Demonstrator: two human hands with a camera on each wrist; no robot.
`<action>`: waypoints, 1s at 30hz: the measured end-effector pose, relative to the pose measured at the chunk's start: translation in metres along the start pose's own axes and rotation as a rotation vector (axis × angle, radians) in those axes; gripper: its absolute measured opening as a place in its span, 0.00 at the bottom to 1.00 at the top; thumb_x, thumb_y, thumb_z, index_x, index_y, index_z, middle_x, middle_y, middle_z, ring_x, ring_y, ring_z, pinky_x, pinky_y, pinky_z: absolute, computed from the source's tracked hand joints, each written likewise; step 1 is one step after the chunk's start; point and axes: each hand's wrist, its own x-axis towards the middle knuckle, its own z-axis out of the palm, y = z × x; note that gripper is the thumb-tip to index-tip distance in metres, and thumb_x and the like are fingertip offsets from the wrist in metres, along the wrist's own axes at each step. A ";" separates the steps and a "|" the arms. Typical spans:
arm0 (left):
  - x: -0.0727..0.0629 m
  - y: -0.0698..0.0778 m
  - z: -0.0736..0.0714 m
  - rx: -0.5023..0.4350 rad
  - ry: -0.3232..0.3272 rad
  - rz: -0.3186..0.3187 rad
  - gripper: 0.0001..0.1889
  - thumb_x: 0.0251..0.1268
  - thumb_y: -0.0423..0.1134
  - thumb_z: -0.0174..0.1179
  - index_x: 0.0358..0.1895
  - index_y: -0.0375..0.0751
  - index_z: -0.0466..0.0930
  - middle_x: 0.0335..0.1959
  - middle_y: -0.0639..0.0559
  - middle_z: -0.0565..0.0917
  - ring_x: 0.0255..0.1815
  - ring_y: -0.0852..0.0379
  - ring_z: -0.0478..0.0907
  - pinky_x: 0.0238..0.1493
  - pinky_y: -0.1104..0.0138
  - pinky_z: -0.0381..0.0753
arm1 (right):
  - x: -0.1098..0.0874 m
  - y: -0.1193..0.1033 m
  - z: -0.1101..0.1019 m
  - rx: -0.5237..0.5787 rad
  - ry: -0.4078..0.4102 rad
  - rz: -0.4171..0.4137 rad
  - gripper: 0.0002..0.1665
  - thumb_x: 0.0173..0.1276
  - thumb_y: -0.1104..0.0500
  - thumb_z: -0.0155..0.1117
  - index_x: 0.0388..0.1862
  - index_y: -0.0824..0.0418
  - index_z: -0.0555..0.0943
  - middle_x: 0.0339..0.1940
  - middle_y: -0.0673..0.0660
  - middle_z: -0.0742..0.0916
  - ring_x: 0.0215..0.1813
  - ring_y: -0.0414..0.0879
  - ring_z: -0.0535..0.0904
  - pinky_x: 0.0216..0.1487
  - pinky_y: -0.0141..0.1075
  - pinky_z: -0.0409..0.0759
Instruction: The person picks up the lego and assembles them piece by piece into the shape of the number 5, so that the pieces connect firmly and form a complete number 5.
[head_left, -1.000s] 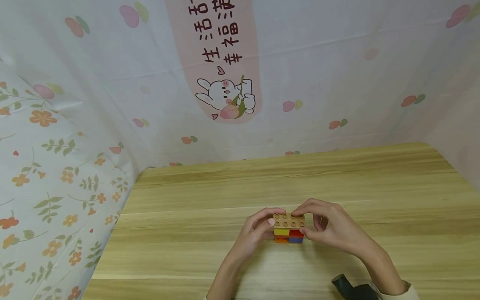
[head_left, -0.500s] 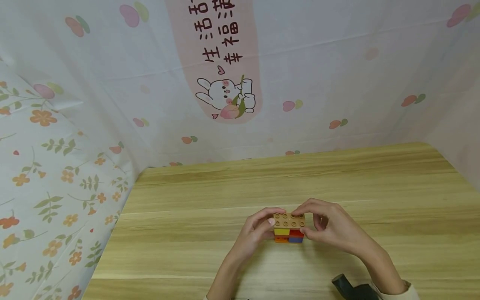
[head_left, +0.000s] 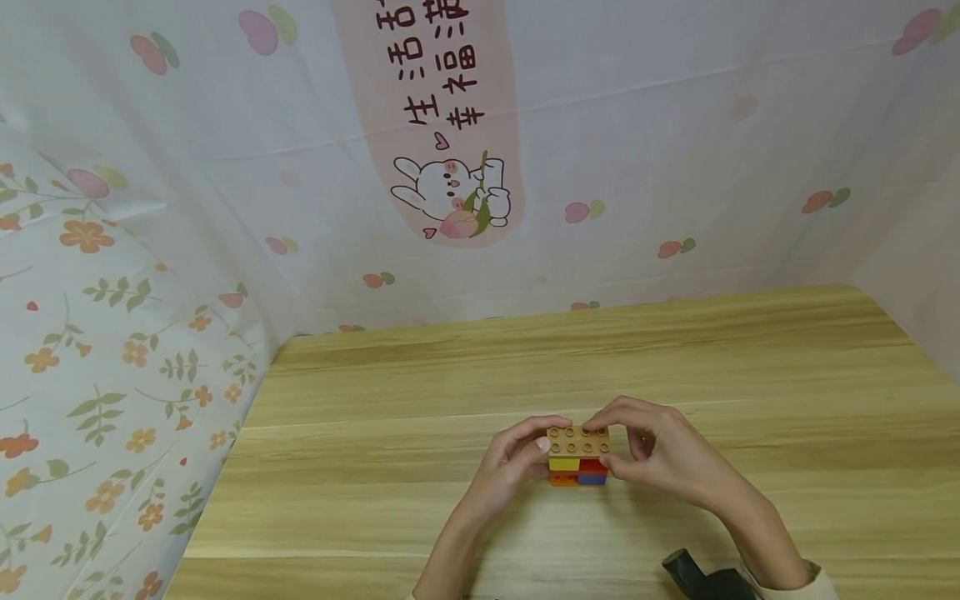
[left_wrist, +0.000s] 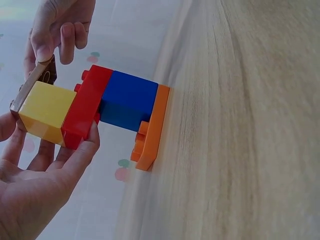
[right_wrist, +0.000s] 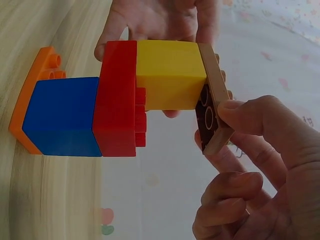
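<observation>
A stack of toy building bricks stands upright on the table between both hands. At its foot lies a flat orange plate (left_wrist: pixel 153 130), with a blue brick (right_wrist: pixel 65 116) on its right end. Above the blue one sits a red brick (right_wrist: pixel 116 100). A yellow brick (left_wrist: pixel 47 107) stands on the red brick's left half, topped by a thin tan studded plate (head_left: pixel 577 440). My left hand (head_left: pixel 508 458) grips the stack's left side, fingers along the yellow and red bricks. My right hand (head_left: pixel 663 446) pinches the tan plate's right end, which overhangs a gap above the red studs.
The wooden table (head_left: pixel 390 467) extends around the stack. A white printed cloth (head_left: pixel 637 125) hangs behind it, and a flowered cloth (head_left: pixel 112 417) drapes at the left. A black object (head_left: pixel 708 579) lies by the right forearm at the bottom edge.
</observation>
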 end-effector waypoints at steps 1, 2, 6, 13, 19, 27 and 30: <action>0.000 0.000 0.000 0.001 -0.002 0.003 0.18 0.72 0.37 0.45 0.60 0.33 0.70 0.55 0.41 0.73 0.53 0.48 0.74 0.49 0.48 0.75 | 0.000 0.000 0.000 0.000 -0.001 0.000 0.25 0.48 0.72 0.71 0.44 0.52 0.81 0.37 0.45 0.81 0.18 0.32 0.64 0.16 0.27 0.67; 0.000 0.001 0.001 0.001 -0.004 0.005 0.18 0.72 0.37 0.45 0.60 0.32 0.69 0.55 0.40 0.73 0.53 0.48 0.74 0.49 0.47 0.74 | 0.000 -0.001 0.000 0.001 0.000 0.002 0.25 0.48 0.72 0.71 0.44 0.52 0.81 0.37 0.45 0.81 0.18 0.32 0.64 0.16 0.27 0.67; 0.000 0.002 0.002 0.004 -0.006 0.001 0.18 0.72 0.37 0.45 0.60 0.33 0.70 0.55 0.41 0.73 0.53 0.48 0.74 0.49 0.48 0.74 | -0.002 0.002 -0.001 0.010 -0.003 0.006 0.25 0.49 0.72 0.71 0.44 0.51 0.81 0.36 0.44 0.81 0.18 0.33 0.65 0.17 0.27 0.67; -0.002 -0.001 -0.001 0.003 -0.005 -0.009 0.19 0.72 0.37 0.46 0.63 0.37 0.68 0.58 0.42 0.72 0.56 0.48 0.73 0.52 0.51 0.74 | -0.007 0.011 0.000 0.133 -0.020 0.005 0.21 0.54 0.69 0.69 0.47 0.54 0.80 0.41 0.49 0.81 0.18 0.37 0.65 0.17 0.29 0.67; -0.007 -0.002 -0.005 0.031 0.009 0.016 0.21 0.75 0.38 0.40 0.68 0.45 0.61 0.61 0.41 0.70 0.59 0.45 0.70 0.57 0.51 0.69 | -0.009 0.013 0.002 0.209 -0.043 0.073 0.20 0.57 0.66 0.68 0.49 0.55 0.79 0.46 0.53 0.81 0.18 0.39 0.67 0.16 0.31 0.69; -0.019 0.006 -0.018 0.134 0.046 0.039 0.20 0.75 0.41 0.38 0.67 0.44 0.63 0.62 0.41 0.69 0.64 0.44 0.63 0.60 0.48 0.64 | -0.017 0.011 -0.005 0.246 -0.053 0.149 0.32 0.56 0.64 0.70 0.61 0.57 0.72 0.49 0.54 0.77 0.22 0.42 0.74 0.20 0.34 0.74; -0.024 0.010 -0.026 0.202 0.041 0.060 0.20 0.75 0.38 0.38 0.66 0.42 0.63 0.62 0.38 0.69 0.64 0.42 0.63 0.60 0.47 0.64 | -0.025 0.010 -0.012 0.193 -0.060 0.156 0.33 0.56 0.63 0.70 0.62 0.55 0.71 0.37 0.51 0.79 0.23 0.42 0.75 0.20 0.34 0.75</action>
